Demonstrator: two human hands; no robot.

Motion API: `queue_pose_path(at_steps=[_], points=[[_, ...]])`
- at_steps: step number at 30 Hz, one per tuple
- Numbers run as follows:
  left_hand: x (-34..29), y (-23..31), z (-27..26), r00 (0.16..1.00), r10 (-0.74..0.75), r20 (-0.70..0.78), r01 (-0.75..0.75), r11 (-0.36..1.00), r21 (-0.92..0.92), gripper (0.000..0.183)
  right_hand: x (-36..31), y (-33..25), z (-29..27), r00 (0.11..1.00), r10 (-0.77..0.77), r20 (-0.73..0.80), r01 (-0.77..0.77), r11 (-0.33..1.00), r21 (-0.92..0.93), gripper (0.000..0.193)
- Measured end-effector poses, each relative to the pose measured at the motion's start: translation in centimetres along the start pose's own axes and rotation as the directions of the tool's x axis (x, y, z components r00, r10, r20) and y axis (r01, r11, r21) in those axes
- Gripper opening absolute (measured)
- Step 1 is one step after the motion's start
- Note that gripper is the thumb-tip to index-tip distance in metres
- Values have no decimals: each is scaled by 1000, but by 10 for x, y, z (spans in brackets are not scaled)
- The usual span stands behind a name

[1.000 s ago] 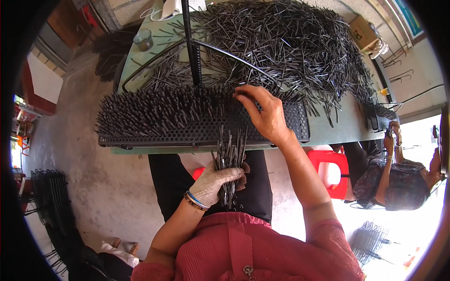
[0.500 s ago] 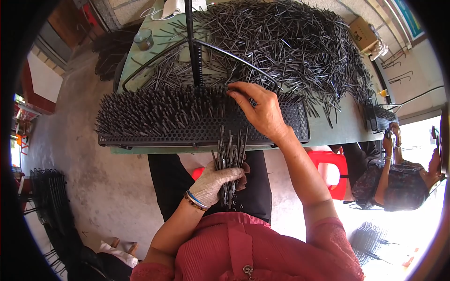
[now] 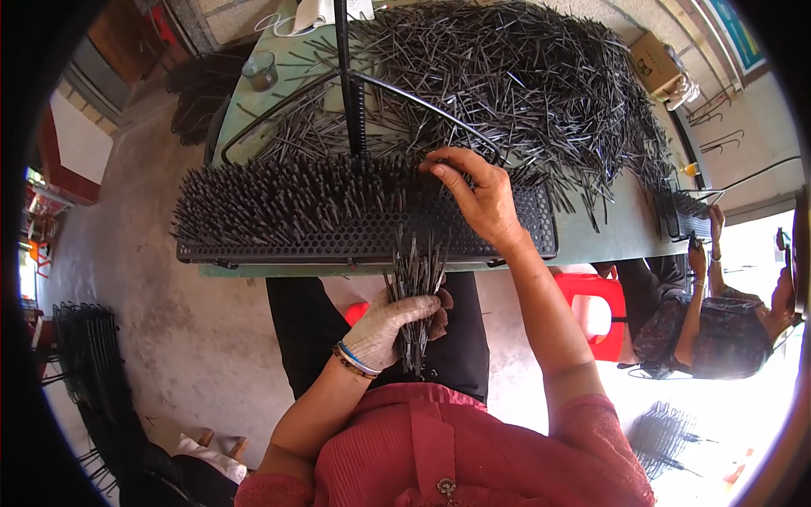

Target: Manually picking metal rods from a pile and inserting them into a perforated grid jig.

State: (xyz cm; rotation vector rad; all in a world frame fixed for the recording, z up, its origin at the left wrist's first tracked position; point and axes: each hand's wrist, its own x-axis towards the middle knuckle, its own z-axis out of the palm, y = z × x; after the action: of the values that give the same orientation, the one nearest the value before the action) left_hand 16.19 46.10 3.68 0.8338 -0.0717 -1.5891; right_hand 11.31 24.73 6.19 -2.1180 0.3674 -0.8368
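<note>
Wrapped round a bundle of thin black strips [image 3: 416, 279], my gloved left hand [image 3: 397, 321] rests over my lap, just in front of the table edge. The strips stick out above and below the fist. My bare right hand [image 3: 480, 196] is above a black perforated rack [image 3: 338, 253], thumb and forefinger pinched together. What sits in the pinch is too small and dark to make out. Upright black strips [image 3: 279, 198] fill the holes densely over the rack's left and middle. Holes show bare along its front and right end [image 3: 532, 211].
A large heap of loose black strips [image 3: 524, 84] covers the back of the green table [image 3: 591, 241]. A black metal stand [image 3: 345, 84] rises behind the rack. A glass cup [image 3: 259, 72] is at the left. Another person [image 3: 710, 329] works at the right by a red stool [image 3: 596, 308].
My right hand has shifted slightly right along the rack, still pinched. My left hand keeps its bundle in nearly the same place. The other person's hand has moved up to their rack.
</note>
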Motion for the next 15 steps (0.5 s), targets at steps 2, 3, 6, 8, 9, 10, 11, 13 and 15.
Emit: queue_pose_path(at_steps=[2, 3, 6, 8, 9, 10, 11, 13, 15], points=[[0, 0, 1, 1000, -2, 2, 2, 1000, 3, 41, -1, 1, -1, 999, 26, 27, -27, 999, 46, 18], [-1, 1, 2, 1000, -7, -5, 6, 1000, -20, 33, -3, 3, -1, 998, 53, 16, -55, 990, 127, 18], [0, 2, 3, 1000, -12, -1, 12, 999, -46, 25, -6, 8, -1, 998, 71, -2, -69, 978, 195, 17], [-1, 2, 3, 1000, -13, 7, 14, 999, -50, 26, -7, 10, 1, 998, 62, -9, -59, 981, 185, 17], [-2, 3, 3, 1000, -12, -1, 12, 999, -46, 28, -8, 11, 3, 998, 62, -13, -58, 977, 206, 17], [-2, 3, 4, 1000, -10, -9, 9, 999, -42, 29, -8, 12, 3, 998, 61, -16, -55, 972, 227, 17], [-2, 3, 4, 1000, -10, -9, 9, 999, -43, 29, -8, 12, 3, 998, 61, -16, -55, 972, 227, 17], [-2, 3, 3, 1000, 6, 10, -6, 999, -32, 31, -8, 12, 3, 998, 64, -19, -58, 972, 229, 16], [-1, 2, 2, 1000, 4, 13, -4, 999, -32, 32, -8, 13, 1, 999, 21, -29, -18, 993, 119, 16]])
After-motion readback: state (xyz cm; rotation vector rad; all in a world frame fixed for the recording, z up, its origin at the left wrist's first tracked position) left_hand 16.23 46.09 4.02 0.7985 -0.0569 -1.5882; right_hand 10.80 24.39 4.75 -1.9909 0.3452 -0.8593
